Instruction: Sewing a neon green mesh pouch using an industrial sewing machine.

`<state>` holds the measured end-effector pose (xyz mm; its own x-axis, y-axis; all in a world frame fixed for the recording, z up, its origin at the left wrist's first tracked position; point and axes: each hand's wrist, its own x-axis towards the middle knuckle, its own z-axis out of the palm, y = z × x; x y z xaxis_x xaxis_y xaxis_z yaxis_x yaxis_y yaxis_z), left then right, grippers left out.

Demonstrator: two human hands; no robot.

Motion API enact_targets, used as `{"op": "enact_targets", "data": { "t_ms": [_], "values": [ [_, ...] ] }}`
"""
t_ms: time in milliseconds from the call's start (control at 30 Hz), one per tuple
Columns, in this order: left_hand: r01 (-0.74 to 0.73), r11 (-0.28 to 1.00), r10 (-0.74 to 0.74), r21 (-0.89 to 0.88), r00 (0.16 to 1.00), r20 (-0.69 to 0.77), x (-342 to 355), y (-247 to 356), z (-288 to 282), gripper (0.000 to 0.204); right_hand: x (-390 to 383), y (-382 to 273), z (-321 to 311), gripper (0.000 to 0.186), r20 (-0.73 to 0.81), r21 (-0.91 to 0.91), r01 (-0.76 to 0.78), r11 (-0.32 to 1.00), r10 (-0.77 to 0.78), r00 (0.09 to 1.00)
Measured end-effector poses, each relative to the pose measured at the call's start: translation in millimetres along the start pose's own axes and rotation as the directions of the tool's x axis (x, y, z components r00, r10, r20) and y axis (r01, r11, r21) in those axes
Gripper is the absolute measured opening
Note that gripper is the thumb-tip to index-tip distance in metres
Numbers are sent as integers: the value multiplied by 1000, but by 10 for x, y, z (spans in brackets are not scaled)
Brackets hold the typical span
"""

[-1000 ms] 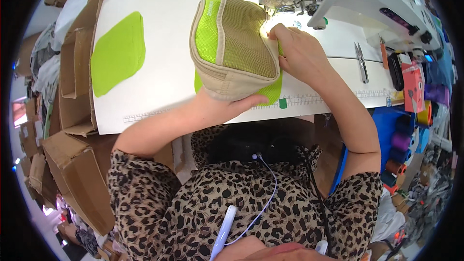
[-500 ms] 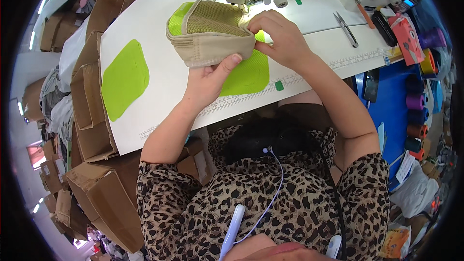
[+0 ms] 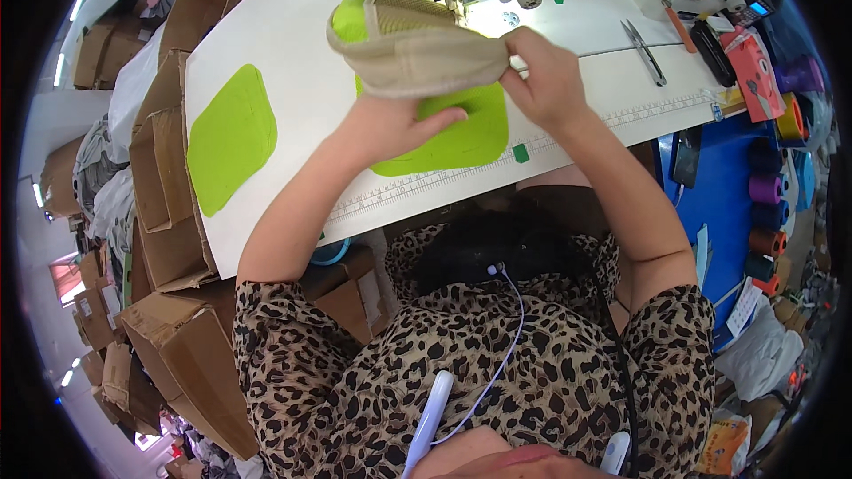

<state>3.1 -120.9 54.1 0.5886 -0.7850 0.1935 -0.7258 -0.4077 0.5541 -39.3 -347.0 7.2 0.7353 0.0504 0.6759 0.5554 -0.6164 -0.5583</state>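
A beige fabric pouch (image 3: 426, 64) with a mesh panel and a lime-green part is tilted in front of the sewing machine needle area (image 3: 475, 0). My right hand (image 3: 546, 80) is closed, pinching the pouch's right end between thumb and fingers. Just under the pouch's near edge is my left hand (image 3: 382, 133), its thumb stretched out to the right, off the fabric. The pouch hides its other fingers. Beneath both lies a lime-green mesh piece (image 3: 461, 137) with rounded corners, flat on the white table (image 3: 306, 62).
Another lime-green piece (image 3: 232, 137) lies at the left. On the right are thread snips (image 3: 643, 51), an orange-handled tool (image 3: 679, 25), a black case (image 3: 713, 53) and a red box (image 3: 753, 75). A ruler strip (image 3: 612, 113) follows the front edge. Thread spools (image 3: 765, 188) and cardboard boxes (image 3: 191, 364) flank the table.
My right hand has pulled the pouch's end rightward, stretching and tipping the pouch. My left thumb has come off its near side. The pouch has shifted slightly right.
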Motion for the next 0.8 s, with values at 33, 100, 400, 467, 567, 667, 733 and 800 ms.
{"op": "enact_targets", "data": {
  "t_ms": [33, 100, 400, 467, 567, 667, 733, 800],
  "values": [
    [-112, 971, 113, 212, 994, 3, -61, -75, 126, 44, -50, -87, 24, 19, 24, -3, -58, 998, 58, 998],
    [-75, 943, 68, 324, 997, 31, -155, -170, 301, 43, -191, -271, 89, 20, 86, -34, -65, 997, 68, 994],
    [13, 1000, -16, 27, 992, 128, -267, -267, 392, 51, -392, -332, -95, 16, 219, -105, 48, 993, -24, 976],
    [31, 997, -38, 70, 993, 110, -276, -238, 451, 52, -376, -385, -116, 16, 272, -155, 50, 987, -6, 962],
    [61, 994, -65, 90, 997, 46, -231, -144, 569, 56, -379, -384, -98, 16, 253, -160, 45, 986, -3, 967],
    [64, 992, -68, 106, 997, 30, -225, -102, 534, 60, -330, -352, -168, 17, 274, -157, 89, 984, -43, 961],
    [44, 989, -53, 144, 997, 59, -209, -106, 510, 60, -355, -343, -203, 19, 306, -151, 96, 984, -46, 951],
    [108, 991, -117, 77, 985, 128, -217, -98, 499, 58, -358, -360, -216, 22, 339, -142, 104, 984, -50, 940]
  ]
}}
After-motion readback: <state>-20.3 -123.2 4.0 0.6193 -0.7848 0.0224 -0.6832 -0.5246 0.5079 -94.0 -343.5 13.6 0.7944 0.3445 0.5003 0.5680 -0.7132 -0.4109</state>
